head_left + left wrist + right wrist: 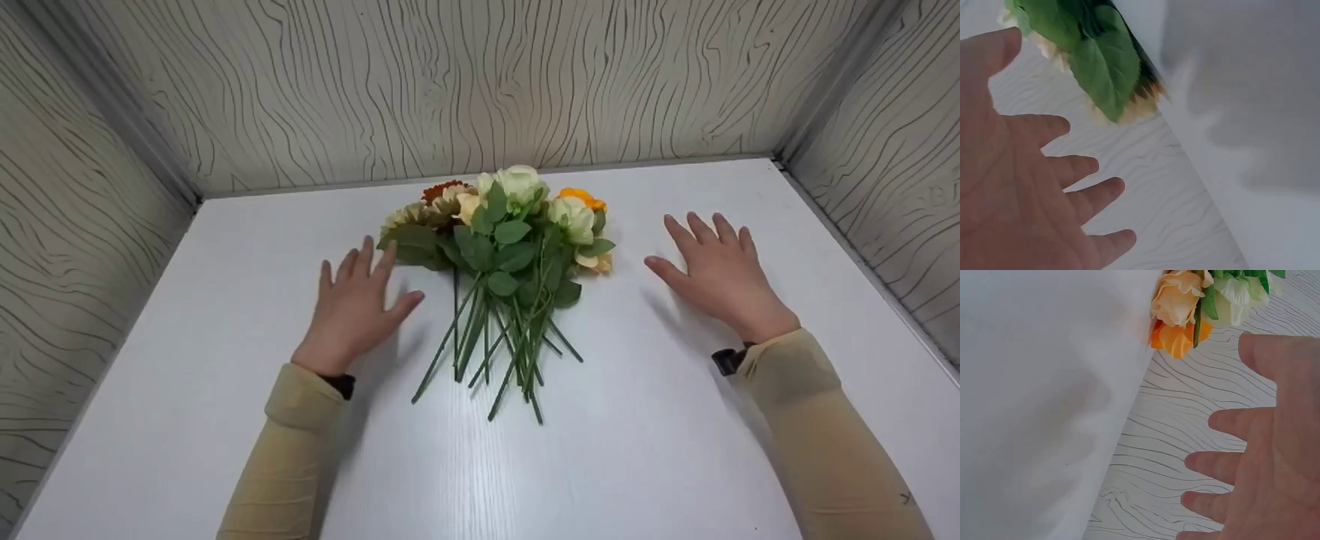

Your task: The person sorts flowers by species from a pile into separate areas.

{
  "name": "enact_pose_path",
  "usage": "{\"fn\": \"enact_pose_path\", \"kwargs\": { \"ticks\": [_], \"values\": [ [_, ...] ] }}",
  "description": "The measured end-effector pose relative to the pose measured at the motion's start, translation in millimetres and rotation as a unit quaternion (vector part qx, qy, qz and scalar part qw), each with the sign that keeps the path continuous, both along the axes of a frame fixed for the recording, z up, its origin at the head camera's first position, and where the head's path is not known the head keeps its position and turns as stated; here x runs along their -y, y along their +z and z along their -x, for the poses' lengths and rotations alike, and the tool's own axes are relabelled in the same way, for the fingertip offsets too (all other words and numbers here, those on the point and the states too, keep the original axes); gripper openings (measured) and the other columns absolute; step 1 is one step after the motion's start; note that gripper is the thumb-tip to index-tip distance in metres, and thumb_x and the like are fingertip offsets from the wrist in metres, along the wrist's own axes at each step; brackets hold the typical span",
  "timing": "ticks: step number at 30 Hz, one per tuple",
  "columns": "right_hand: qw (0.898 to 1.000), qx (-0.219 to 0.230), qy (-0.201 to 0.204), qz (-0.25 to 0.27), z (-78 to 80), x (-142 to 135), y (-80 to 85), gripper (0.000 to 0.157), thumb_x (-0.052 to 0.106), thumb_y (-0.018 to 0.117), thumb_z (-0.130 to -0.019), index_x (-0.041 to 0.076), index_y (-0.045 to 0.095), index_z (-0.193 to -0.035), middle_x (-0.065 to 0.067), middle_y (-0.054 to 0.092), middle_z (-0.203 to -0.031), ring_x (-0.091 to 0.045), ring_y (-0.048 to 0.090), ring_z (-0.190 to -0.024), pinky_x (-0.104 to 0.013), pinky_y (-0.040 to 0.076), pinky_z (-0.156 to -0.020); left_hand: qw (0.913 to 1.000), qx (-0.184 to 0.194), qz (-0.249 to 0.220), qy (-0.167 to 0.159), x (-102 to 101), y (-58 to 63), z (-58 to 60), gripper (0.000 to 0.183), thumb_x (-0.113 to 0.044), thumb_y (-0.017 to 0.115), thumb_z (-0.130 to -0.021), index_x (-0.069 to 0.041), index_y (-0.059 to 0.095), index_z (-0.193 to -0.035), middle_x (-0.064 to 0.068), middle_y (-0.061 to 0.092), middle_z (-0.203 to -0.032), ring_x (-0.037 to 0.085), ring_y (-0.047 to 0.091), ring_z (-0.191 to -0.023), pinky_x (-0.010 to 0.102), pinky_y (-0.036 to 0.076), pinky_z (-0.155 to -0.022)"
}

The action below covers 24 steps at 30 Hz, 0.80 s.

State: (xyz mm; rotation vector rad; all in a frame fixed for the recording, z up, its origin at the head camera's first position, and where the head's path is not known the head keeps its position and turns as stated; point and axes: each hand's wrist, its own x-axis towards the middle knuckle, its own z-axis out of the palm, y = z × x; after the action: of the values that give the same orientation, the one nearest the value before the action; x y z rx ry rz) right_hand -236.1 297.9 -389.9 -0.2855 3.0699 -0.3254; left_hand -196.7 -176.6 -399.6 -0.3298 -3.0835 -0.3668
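Note:
A loose bunch of flowers (514,255) lies on the white table, blooms toward the back wall and green stems (480,337) fanned toward the front. Its blooms are white, cream, orange and dark red. My left hand (352,311) hovers just left of the bunch with fingers spread and nothing in it; a big green leaf (1106,67) shows beyond it in the left wrist view. To the right of the flowers my right hand (724,277) is also spread and holds nothing. An orange bloom (1179,338) and a peach one (1176,298) appear past its thumb in the right wrist view.
The white table (637,450) runs back to a wall with a wood-grain pattern (450,90). Similar patterned panels stand along the left side (60,247) and right side (900,150). A dark strap (727,361) circles my right wrist.

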Motion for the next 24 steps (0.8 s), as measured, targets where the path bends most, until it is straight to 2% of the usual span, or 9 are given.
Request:
{"fn": "enact_pose_path", "kwargs": {
  "ticks": [3,5,8,11,14,16,21,24],
  "values": [
    [1.000,-0.017,0.020,0.004,-3.4,9.2,7.4,0.088,0.069,0.039,-0.102,0.008,0.023,-0.163,-0.030,0.017,-0.164,-0.056,0.004,-0.149,-0.073,-0.001,-0.115,0.9978,0.009,0.026,-0.061,-38.5,4.2,-8.0,0.091,-0.077,0.037,-0.097,-0.022,0.015,-0.165,0.016,0.006,-0.170,0.043,0.014,-0.153,0.067,0.001,-0.119],
    [0.999,-0.028,0.036,0.002,-5.4,16.6,12.5,0.086,0.067,0.040,-0.102,0.009,0.024,-0.163,-0.030,0.018,-0.164,-0.055,0.006,-0.150,-0.073,0.001,-0.115,0.9922,0.010,0.064,-0.107,-66.8,6.9,-11.4,0.090,-0.078,0.037,-0.096,-0.025,0.014,-0.165,0.014,0.005,-0.170,0.041,0.014,-0.153,0.068,0.003,-0.118],
    [0.997,-0.046,0.057,-0.006,-8.2,28.2,18.9,0.082,0.063,0.043,-0.103,0.010,0.025,-0.163,-0.029,0.020,-0.164,-0.054,0.008,-0.150,-0.072,0.003,-0.116,0.9772,-0.009,0.124,-0.172,-106.7,11.2,-12.2,0.085,-0.075,0.040,-0.097,-0.029,0.017,-0.165,0.012,0.007,-0.170,0.040,0.017,-0.153,0.071,0.009,-0.117],
    [0.996,-0.057,0.074,-0.016,-9.2,38.3,20.7,0.080,0.061,0.045,-0.104,0.010,0.027,-0.162,-0.028,0.022,-0.164,-0.054,0.010,-0.149,-0.072,0.004,-0.116,0.9607,-0.026,0.176,-0.213,-137.5,12.1,-5.8,0.078,-0.072,0.042,-0.099,-0.034,0.020,-0.164,0.010,0.010,-0.171,0.038,0.019,-0.153,0.073,0.015,-0.115],
    [0.994,-0.058,0.085,-0.028,-10.0,45.1,18.0,0.079,0.060,0.046,-0.104,0.010,0.029,-0.162,-0.028,0.024,-0.163,-0.054,0.012,-0.149,-0.072,0.005,-0.116,0.9485,-0.023,0.224,-0.223,-155.0,7.4,4.2,0.072,-0.071,0.038,-0.101,-0.040,0.021,-0.163,0.008,0.010,-0.171,0.037,0.019,-0.154,0.076,0.017,-0.113],
    [0.994,-0.056,0.090,-0.035,-10.6,47.5,14.7,0.078,0.059,0.047,-0.104,0.010,0.030,-0.161,-0.027,0.025,-0.163,-0.054,0.013,-0.149,-0.072,0.006,-0.116,0.9459,-0.014,0.239,-0.219,-158.9,0.9,10.7,0.069,-0.071,0.035,-0.101,-0.042,0.022,-0.162,0.008,0.010,-0.171,0.037,0.018,-0.154,0.076,0.019,-0.111],
    [0.993,-0.047,0.098,-0.056,-11.4,51.7,6.9,0.076,0.058,0.049,-0.103,0.011,0.032,-0.161,-0.026,0.028,-0.162,-0.053,0.015,-0.149,-0.072,0.007,-0.116,0.9594,0.048,0.194,-0.199,-152.1,-13.7,17.9,0.067,-0.070,0.031,-0.103,-0.042,0.020,-0.163,0.009,0.010,-0.171,0.038,0.010,-0.155,0.078,0.019,-0.110],
    [0.991,-0.044,0.106,-0.071,-11.1,55.3,3.2,0.075,0.056,0.051,-0.103,0.012,0.032,-0.161,-0.025,0.029,-0.162,-0.053,0.016,-0.148,-0.072,0.008,-0.116,0.9622,0.066,0.184,-0.189,-145.4,-17.4,18.3,0.069,-0.070,0.030,-0.102,-0.042,0.015,-0.163,0.011,0.011,-0.171,0.038,0.007,-0.155,0.078,0.018,-0.111]
  ]
}}
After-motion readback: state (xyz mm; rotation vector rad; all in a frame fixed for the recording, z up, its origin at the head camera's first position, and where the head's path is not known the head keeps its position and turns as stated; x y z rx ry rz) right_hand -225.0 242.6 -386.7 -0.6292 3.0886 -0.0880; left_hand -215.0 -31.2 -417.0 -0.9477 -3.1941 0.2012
